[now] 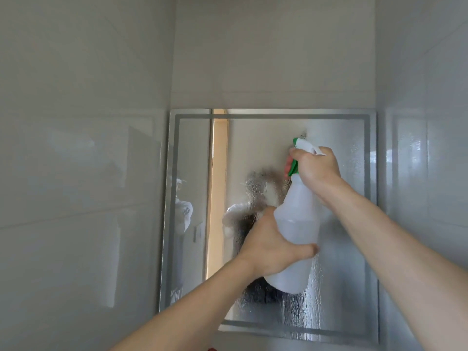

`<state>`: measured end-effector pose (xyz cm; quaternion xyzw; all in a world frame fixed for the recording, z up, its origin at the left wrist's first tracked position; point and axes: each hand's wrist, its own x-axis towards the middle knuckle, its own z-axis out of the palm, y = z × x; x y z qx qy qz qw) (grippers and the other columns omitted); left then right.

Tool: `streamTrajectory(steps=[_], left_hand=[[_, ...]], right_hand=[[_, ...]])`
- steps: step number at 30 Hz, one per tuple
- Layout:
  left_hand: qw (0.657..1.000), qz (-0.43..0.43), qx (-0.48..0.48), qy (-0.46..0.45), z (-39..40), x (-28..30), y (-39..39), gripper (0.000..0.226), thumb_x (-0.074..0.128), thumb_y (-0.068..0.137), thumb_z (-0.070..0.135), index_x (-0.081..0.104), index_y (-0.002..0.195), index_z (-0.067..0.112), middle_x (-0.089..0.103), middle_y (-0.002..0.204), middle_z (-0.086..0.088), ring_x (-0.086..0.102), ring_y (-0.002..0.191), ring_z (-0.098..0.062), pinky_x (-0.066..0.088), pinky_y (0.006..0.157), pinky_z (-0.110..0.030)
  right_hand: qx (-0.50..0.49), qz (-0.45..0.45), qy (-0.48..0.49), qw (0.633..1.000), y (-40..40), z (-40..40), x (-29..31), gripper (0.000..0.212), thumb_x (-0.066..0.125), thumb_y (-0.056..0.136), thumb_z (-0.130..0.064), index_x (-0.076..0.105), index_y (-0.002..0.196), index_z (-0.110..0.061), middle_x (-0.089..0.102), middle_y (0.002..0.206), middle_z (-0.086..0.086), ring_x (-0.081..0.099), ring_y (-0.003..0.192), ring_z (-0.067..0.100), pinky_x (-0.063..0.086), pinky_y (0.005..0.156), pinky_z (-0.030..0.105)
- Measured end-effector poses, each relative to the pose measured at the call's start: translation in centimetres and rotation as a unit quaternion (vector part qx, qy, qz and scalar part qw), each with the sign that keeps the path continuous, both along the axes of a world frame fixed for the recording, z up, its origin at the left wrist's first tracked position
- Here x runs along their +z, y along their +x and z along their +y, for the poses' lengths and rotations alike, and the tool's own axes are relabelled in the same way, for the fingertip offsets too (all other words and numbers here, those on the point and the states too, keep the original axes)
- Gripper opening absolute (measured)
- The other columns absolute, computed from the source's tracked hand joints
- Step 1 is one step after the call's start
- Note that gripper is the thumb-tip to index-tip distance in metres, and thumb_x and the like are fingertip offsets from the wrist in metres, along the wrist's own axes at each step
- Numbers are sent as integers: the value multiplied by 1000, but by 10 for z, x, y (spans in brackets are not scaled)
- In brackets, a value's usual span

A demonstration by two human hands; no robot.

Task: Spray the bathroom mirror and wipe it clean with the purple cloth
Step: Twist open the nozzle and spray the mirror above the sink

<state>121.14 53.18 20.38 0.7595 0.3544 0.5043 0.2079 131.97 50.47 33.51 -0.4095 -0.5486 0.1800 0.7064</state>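
A square bathroom mirror (342, 224) with a frosted border hangs on the tiled wall. Its glass is covered with spray droplets and runs, thickest in the middle and on the right. A translucent white spray bottle (296, 231) with a green and white trigger head is held up close to the glass, nozzle pointing at the upper middle. My right hand (314, 168) is wrapped around the trigger head. My left hand (273, 244) grips the bottle's body from the left and below. The purple cloth is not in view.
Glossy pale tiled walls (76, 173) close in on the left and right of the mirror. The mirror reflects a lit doorway strip (219, 198) and a blurred figure. A small red object (211, 348) peeks in at the bottom edge.
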Motion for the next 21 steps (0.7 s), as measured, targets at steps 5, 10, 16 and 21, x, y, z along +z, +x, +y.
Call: streamTrajectory(steps=[5, 10, 16, 21], left_hand=[[1000, 3, 12, 3, -5, 5, 6, 82, 88, 46, 62, 57, 116, 31, 72, 103, 14, 72, 95, -9, 62, 85, -43], [1000, -4, 12, 4, -12, 17, 9, 84, 89, 44, 61, 56, 116, 32, 73, 103, 14, 72, 95, -9, 62, 85, -43], [1000, -3, 25, 15, -19, 28, 1, 79, 90, 49, 55, 53, 115, 30, 70, 103, 15, 70, 93, -4, 62, 84, -38], [999, -9, 46, 8, -18, 24, -9, 74, 91, 51, 51, 57, 112, 28, 72, 100, 11, 71, 89, -4, 63, 81, -39]], right_hand=[[-14, 8, -10, 1000, 11, 6, 7, 25, 66, 85, -23, 67, 94, 1, 64, 62, 8, 60, 48, 23, 48, 47, 25], [5, 1, 15, 1000, 13, -2, 16, 17, 64, 84, -16, 69, 86, 1, 68, 69, 15, 63, 54, 24, 51, 50, 26], [45, 7, 36, 998, 2, -4, 26, 6, 59, 84, -2, 64, 81, -2, 62, 66, 14, 59, 55, 24, 50, 54, 28], [59, 8, 21, 998, -12, 6, 22, 13, 60, 85, -8, 62, 73, -10, 61, 63, 7, 56, 56, 24, 52, 59, 35]])
